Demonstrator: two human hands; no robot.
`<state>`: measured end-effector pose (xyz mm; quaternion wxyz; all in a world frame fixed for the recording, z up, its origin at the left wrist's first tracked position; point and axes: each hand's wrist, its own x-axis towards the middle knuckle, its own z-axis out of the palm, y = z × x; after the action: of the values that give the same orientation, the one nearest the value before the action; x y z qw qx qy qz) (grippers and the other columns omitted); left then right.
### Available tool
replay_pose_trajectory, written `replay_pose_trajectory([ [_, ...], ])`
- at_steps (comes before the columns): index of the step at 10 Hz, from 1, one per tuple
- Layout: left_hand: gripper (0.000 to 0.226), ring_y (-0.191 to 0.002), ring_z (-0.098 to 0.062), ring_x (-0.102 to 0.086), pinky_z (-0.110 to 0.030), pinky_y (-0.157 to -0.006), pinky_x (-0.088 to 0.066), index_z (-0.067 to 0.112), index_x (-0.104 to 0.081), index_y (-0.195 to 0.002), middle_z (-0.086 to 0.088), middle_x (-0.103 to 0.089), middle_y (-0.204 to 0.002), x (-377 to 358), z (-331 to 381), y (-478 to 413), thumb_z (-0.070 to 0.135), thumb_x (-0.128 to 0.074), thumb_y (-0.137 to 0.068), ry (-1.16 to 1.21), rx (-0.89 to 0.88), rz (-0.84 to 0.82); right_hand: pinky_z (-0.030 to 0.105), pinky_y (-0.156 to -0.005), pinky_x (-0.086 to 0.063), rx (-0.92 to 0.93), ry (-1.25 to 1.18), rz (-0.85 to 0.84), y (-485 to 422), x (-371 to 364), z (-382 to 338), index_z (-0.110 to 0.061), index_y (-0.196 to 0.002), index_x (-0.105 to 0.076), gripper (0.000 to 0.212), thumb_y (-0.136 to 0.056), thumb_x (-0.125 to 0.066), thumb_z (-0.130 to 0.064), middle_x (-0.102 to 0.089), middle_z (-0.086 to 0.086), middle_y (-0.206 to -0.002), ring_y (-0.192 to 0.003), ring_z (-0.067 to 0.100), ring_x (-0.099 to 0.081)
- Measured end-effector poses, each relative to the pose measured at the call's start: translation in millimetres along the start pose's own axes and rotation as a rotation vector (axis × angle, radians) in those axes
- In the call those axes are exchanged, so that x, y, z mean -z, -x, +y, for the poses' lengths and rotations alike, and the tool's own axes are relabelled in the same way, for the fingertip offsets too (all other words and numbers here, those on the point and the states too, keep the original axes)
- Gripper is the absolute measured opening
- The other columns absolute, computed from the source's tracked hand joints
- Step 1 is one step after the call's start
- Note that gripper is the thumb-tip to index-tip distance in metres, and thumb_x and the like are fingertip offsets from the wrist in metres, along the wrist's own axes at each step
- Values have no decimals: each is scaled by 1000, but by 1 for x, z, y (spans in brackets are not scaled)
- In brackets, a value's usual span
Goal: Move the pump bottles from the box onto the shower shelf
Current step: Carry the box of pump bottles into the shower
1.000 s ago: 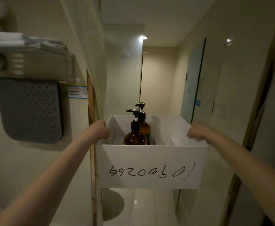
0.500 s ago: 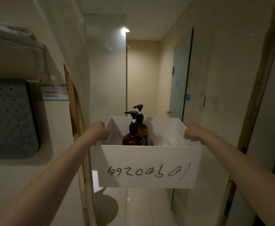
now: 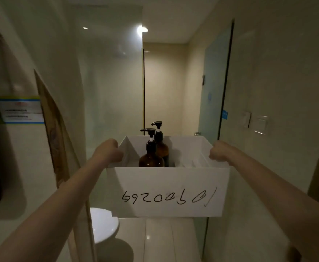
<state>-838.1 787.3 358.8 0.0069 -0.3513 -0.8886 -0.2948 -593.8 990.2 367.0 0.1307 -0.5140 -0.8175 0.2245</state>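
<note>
I carry a white open box (image 3: 168,191) with handwritten digits on its front, held out at chest height. My left hand (image 3: 108,151) is clenched on its left rim and my right hand (image 3: 220,151) on its right rim. Two amber pump bottles with black pumps stand upright inside, left of centre: the nearer bottle (image 3: 151,158) and a second bottle (image 3: 161,146) just behind it. No shower shelf is visible.
A narrow dim bathroom lies ahead. A white toilet (image 3: 103,225) sits low left beyond a wooden door frame (image 3: 54,129). A glass partition (image 3: 109,82) stands ahead left, a frosted glass door (image 3: 212,87) ahead right, and wall switches (image 3: 257,122) on the right wall.
I have moved forward through the doorway with the box. The grey mat and the shelf on the left wall slid out of view, and the toilet has appeared below the box.
</note>
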Motion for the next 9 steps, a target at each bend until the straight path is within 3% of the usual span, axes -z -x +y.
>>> replay_pose_trajectory([
  [1, 5, -78, -31, -58, -27, -58, -37, 2, -58, -72, -17, -57, -79, -17, 6, -39, 1, -62, -70, 5, -1, 14, 24, -73, -36, 5, 43, -32, -46, -1, -2, 5, -126, -50, 35, -94, -44, -9, -53, 20, -130, -119, 31, -54],
  [2, 16, -82, -34, -60, -29, -63, -37, 7, -50, -60, -20, -59, -81, -32, 13, -81, 1, -61, -70, -1, 7, 30, 25, -75, -36, 31, -19, -7, -110, -6, -3, 8, -122, -53, 35, -90, -47, -6, -56, 24, -126, -118, 35, -54],
  [4, 6, -74, -27, -55, -30, -66, -42, 3, -59, -77, -15, -58, -78, -63, 22, -171, 4, -61, -71, -5, 9, 65, 27, -74, -37, 76, -27, 8, -204, -9, -19, 8, -117, -56, 34, -88, -48, -6, -59, 25, -122, -114, 37, -56],
  [6, 10, -71, -27, -53, -29, -62, -38, 5, -54, -64, -11, -53, -67, -90, 24, -261, 2, -62, -70, -20, -6, 42, 29, -74, -42, 73, -52, 5, -287, -16, -41, 8, -118, -55, 34, -87, -48, -5, -58, 25, -122, -113, 37, -57],
  [7, 24, -70, -27, -51, -28, -59, -35, 10, -46, -54, -5, -45, -58, -105, 26, -312, 2, -61, -70, -27, -28, 23, 41, -78, -52, 49, -77, -2, -333, -26, -50, 10, -118, -55, 33, -88, -45, 0, -58, 29, -119, -106, 41, -60],
  [8, 26, -68, -25, -49, -25, -49, -29, 12, -43, -53, -4, -43, -57, -118, 28, -365, 1, -60, -71, -27, -53, 21, 38, -72, -50, 46, -112, 27, -377, -32, -61, 12, -115, -54, 31, -86, -47, 3, -57, 31, -116, -99, 40, -62],
  [9, 26, -73, -25, -49, -26, -53, -31, 14, -42, -56, -3, -43, -61, -128, 33, -419, 3, -59, -73, -31, -77, 10, 34, -66, -46, 55, -144, 51, -422, -34, -72, 17, -111, -55, 30, -84, -48, 6, -59, 34, -111, -83, 34, -58],
])
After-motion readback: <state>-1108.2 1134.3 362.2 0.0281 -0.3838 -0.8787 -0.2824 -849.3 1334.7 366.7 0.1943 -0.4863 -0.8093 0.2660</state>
